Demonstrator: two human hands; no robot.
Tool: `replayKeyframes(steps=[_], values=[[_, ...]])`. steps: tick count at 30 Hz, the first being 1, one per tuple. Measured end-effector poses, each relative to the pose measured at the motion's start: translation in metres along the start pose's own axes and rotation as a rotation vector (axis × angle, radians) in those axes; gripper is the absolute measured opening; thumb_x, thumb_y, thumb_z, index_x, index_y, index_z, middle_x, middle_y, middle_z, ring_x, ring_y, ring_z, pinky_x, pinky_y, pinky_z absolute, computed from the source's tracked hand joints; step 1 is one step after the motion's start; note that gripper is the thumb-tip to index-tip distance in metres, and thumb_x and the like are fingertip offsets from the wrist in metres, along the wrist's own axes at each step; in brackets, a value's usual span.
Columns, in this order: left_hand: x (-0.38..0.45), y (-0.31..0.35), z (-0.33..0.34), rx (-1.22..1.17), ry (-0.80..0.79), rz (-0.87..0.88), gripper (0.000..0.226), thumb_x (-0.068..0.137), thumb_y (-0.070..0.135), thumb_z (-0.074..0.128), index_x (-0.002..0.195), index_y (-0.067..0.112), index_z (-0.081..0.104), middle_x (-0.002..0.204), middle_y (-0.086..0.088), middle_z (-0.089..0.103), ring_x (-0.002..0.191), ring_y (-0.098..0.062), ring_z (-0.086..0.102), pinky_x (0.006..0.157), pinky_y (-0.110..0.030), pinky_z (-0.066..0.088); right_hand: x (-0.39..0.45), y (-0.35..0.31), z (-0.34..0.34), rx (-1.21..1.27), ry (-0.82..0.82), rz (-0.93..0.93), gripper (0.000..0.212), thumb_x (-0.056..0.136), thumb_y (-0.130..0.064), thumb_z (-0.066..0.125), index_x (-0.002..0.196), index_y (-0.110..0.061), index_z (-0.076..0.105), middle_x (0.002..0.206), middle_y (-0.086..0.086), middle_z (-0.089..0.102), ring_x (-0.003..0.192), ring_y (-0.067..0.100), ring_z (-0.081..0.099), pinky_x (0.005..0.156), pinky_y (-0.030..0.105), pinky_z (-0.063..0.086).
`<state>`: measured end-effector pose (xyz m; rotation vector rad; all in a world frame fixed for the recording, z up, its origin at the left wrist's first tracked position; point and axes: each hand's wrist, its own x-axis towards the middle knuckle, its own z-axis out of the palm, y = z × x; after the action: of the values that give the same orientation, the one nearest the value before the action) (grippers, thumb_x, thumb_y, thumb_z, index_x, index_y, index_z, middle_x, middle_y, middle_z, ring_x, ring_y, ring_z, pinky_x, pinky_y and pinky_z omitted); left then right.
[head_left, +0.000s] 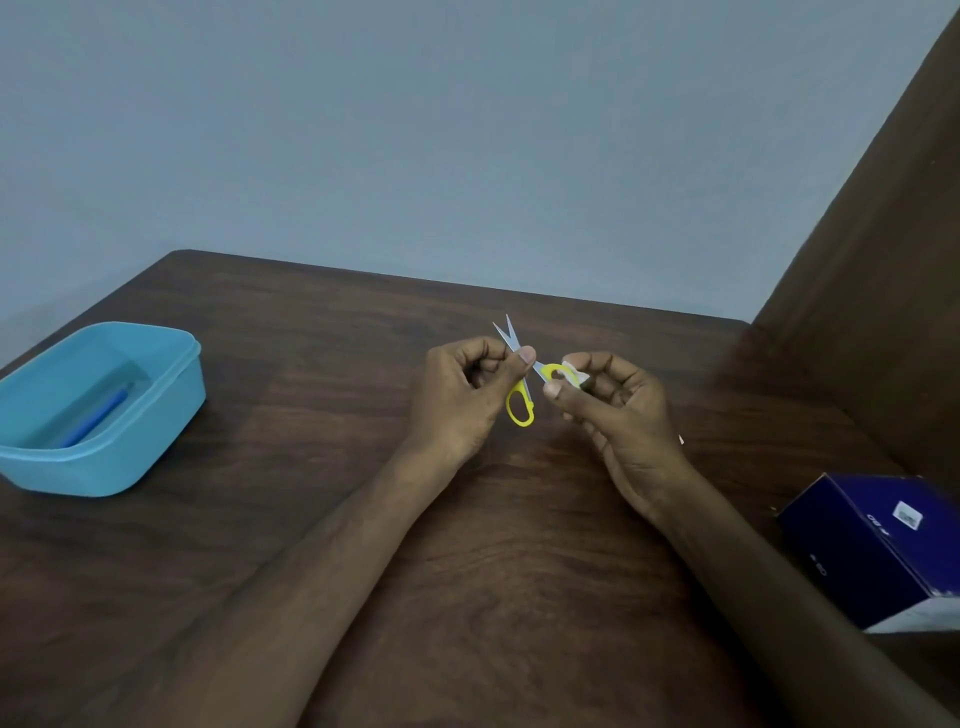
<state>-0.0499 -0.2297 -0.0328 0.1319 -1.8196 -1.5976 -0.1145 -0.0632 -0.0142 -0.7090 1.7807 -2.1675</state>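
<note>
Scissors (511, 343), one small pair with yellow loops and slightly parted steel blades, mid-frame above the counter (311, 519): left hand (457, 395) pinches the blades, right hand (618, 410) pinches one loop.

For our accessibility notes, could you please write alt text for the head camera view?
Two hands hold small yellow-handled scissors above a dark wooden table: the left hand pinches near the pivot, the right hand grips one handle loop, blades slightly open. A blue container holding a blue pen sits at left, a dark blue box at right.
</note>
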Motion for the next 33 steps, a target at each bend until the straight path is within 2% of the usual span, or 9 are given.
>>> replayKeyframes(steps=[2, 4, 9, 12, 15, 23, 27, 30, 33], values=[[0.001, -0.001, 0.0, 0.01, 0.014, -0.012, 0.04, 0.093, 0.044, 0.078, 0.073, 0.01, 0.071, 0.061, -0.001, 0.054, 0.062, -0.015, 0.04, 0.062, -0.032, 0.034, 0.0, 0.003, 0.0, -0.07, 0.021, -0.036, 0.044, 0.066, -0.013, 0.093, 0.105, -0.013, 0.074, 0.093, 0.002, 0.08, 0.084, 0.01, 0.07, 0.08, 0.024, 0.06], [0.001, -0.002, 0.001, 0.052, 0.007, -0.005, 0.04, 0.092, 0.045, 0.078, 0.074, 0.01, 0.072, 0.06, 0.001, 0.055, 0.057, -0.011, 0.039, 0.059, -0.027, 0.033, 0.0, 0.005, 0.001, -0.096, 0.067, -0.047, 0.034, 0.075, -0.006, 0.09, 0.105, -0.011, 0.075, 0.092, 0.002, 0.081, 0.083, 0.009, 0.071, 0.078, 0.022, 0.059], [0.0, -0.002, -0.001, 0.094, -0.001, 0.023, 0.036, 0.094, 0.043, 0.079, 0.075, 0.013, 0.074, 0.065, -0.02, 0.062, 0.056, -0.012, 0.038, 0.056, -0.027, 0.032, 0.003, 0.005, -0.002, -0.106, 0.096, -0.046, 0.003, 0.09, -0.009, 0.081, 0.088, -0.008, 0.078, 0.102, 0.005, 0.083, 0.079, 0.007, 0.072, 0.07, 0.019, 0.054], [-0.001, -0.003, -0.001, 0.132, -0.014, 0.013, 0.031, 0.095, 0.036, 0.081, 0.072, 0.016, 0.073, 0.058, -0.005, 0.061, 0.053, -0.007, 0.04, 0.055, -0.025, 0.034, 0.003, 0.005, -0.007, -0.208, 0.082, -0.06, 0.003, 0.088, -0.011, 0.083, 0.087, -0.009, 0.081, 0.101, 0.002, 0.084, 0.099, 0.005, 0.077, 0.076, 0.018, 0.055], [-0.001, -0.002, -0.001, 0.203, -0.035, 0.021, 0.033, 0.095, 0.033, 0.081, 0.066, 0.026, 0.068, 0.053, 0.013, 0.055, 0.047, -0.002, 0.041, 0.053, -0.019, 0.033, 0.003, 0.004, -0.012, -0.338, 0.049, -0.122, 0.01, 0.084, -0.015, 0.088, 0.092, -0.009, 0.084, 0.098, 0.0, 0.084, 0.1, 0.012, 0.079, 0.079, 0.02, 0.058], [-0.002, -0.003, -0.003, 0.182, -0.086, 0.028, 0.022, 0.092, 0.039, 0.08, 0.078, 0.022, 0.078, 0.068, 0.003, 0.073, 0.056, -0.009, 0.053, 0.056, -0.034, 0.045, 0.003, 0.002, -0.017, -0.516, 0.011, -0.165, 0.02, 0.082, -0.028, 0.091, 0.097, -0.016, 0.087, 0.095, -0.005, 0.084, 0.096, 0.014, 0.08, 0.087, 0.038, 0.063], [0.0, 0.004, -0.003, 0.076, -0.024, 0.006, 0.027, 0.096, 0.029, 0.081, 0.074, 0.015, 0.074, 0.059, 0.009, 0.06, 0.056, -0.007, 0.043, 0.057, -0.027, 0.035, 0.004, -0.001, -0.015, -0.344, 0.044, -0.144, 0.017, 0.087, -0.019, 0.086, 0.1, -0.008, 0.085, 0.104, 0.0, 0.084, 0.102, 0.013, 0.079, 0.087, 0.03, 0.061], [0.001, 0.007, -0.002, -0.062, 0.078, -0.047, 0.028, 0.097, 0.025, 0.081, 0.073, 0.013, 0.073, 0.063, 0.006, 0.052, 0.063, -0.011, 0.037, 0.059, -0.028, 0.032, 0.003, 0.0, -0.005, -0.192, 0.093, -0.101, 0.01, 0.092, -0.016, 0.08, 0.096, -0.007, 0.082, 0.099, 0.006, 0.084, 0.079, 0.011, 0.073, 0.072, 0.024, 0.057], [0.0, 0.012, 0.0, -0.14, 0.133, -0.077, 0.025, 0.097, 0.026, 0.08, 0.076, 0.014, 0.074, 0.066, 0.003, 0.051, 0.063, -0.007, 0.037, 0.059, -0.019, 0.035, -0.001, 0.004, 0.007, 0.041, 0.118, 0.041, 0.005, 0.091, -0.015, 0.078, 0.089, -0.01, 0.078, 0.09, 0.001, 0.081, 0.075, 0.011, 0.068, 0.068, 0.023, 0.055]])
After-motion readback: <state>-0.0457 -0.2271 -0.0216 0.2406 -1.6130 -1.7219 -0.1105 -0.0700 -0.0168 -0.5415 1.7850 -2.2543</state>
